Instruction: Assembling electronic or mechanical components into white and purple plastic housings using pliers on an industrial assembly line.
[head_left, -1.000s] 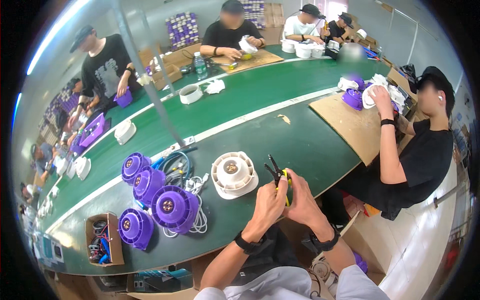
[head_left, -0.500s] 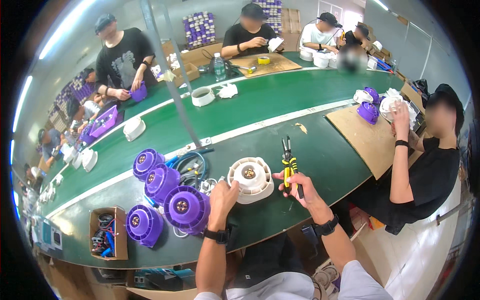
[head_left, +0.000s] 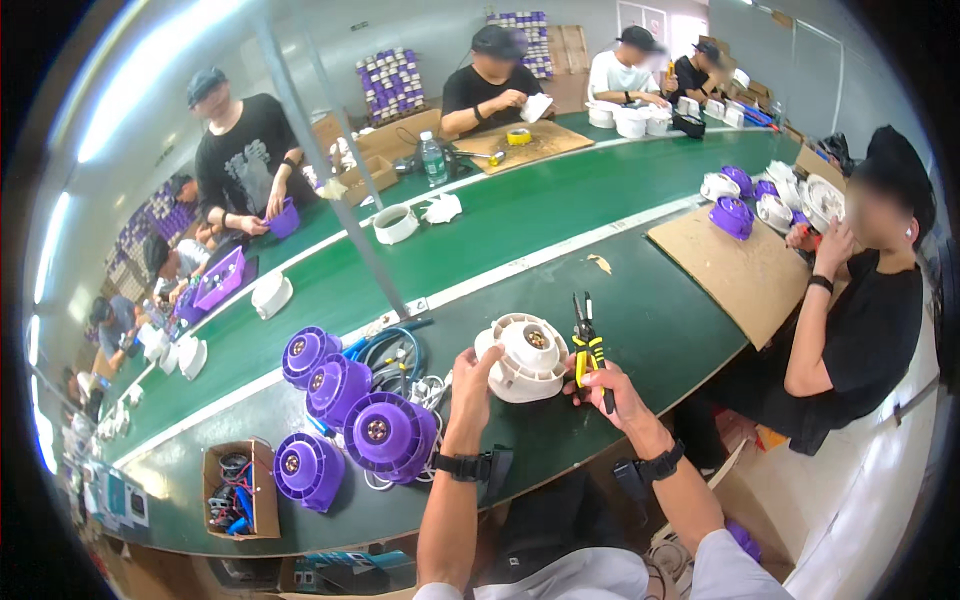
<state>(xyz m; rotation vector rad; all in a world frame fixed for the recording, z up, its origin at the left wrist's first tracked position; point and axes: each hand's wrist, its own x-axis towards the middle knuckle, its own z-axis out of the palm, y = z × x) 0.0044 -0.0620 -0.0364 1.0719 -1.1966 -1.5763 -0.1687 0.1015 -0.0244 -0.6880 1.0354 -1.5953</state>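
White housing (head_left: 520, 362) has tilted between the left fingers (head_left: 468, 374) and right fingers (head_left: 606, 380).

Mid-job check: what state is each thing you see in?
Left hand: closed on the white housing's left side
Right hand: closed around the pliers
White housing: hub up, brass-coloured contacts showing
Pliers: tips slightly apart
Four nearest purple housings: hub up
Small carton: open, filled with parts
Bottle: upright
Yellow tape: lying flat
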